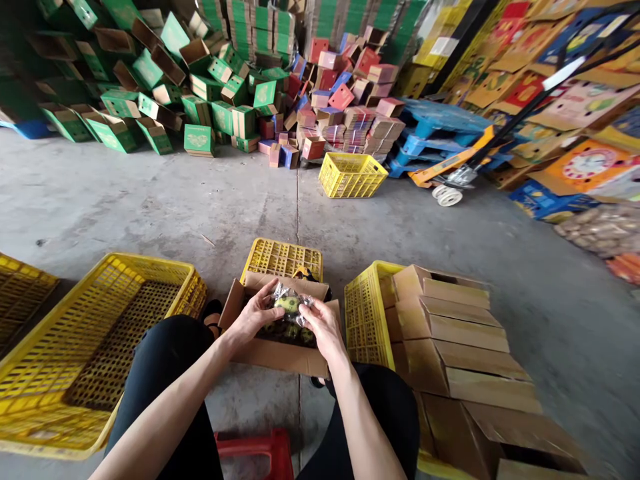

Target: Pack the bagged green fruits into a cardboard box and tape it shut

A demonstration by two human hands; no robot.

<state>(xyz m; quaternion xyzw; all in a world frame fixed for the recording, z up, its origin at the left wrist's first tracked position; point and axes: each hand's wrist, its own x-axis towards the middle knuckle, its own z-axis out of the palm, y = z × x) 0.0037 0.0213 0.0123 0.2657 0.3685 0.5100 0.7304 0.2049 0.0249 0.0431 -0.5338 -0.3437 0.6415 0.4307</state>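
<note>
a red stool (257, 450) is seen at the bottom edge, between two knees in black trousers. just above it, an open cardboard box (280, 353) is set on the concrete floor (165, 200), with its flaps spread outward. over the box a clear plastic bag (293, 305) with a green fruit inside is held between both hands. the left hand (257, 312) is closed on the bag's left side, with the fingers curled over the top; the right hand (323, 325) is closed on the bag's right side, thumb and fingers pinched on the plastic. more dark green fruit is seen lying in the box beneath the bag.

to the left, a large yellow crate (100, 347) is placed beside the left knee, and part of another crate (25, 287) is cut off by the frame edge. directly behind the box a small yellow crate (283, 257) is set touching it. to the right, a further yellow crate (367, 313) is stood just beside the box, and a row of folded cardboard boxes (460, 347) is leaned against it.

farther off, a lone yellow basket (351, 175) is set on the floor. behind it, heaps of green cartons (200, 100) and pink and red cartons (350, 93) are piled, with blue pallets (435, 130) and a pallet jack (465, 167) to the right.
</note>
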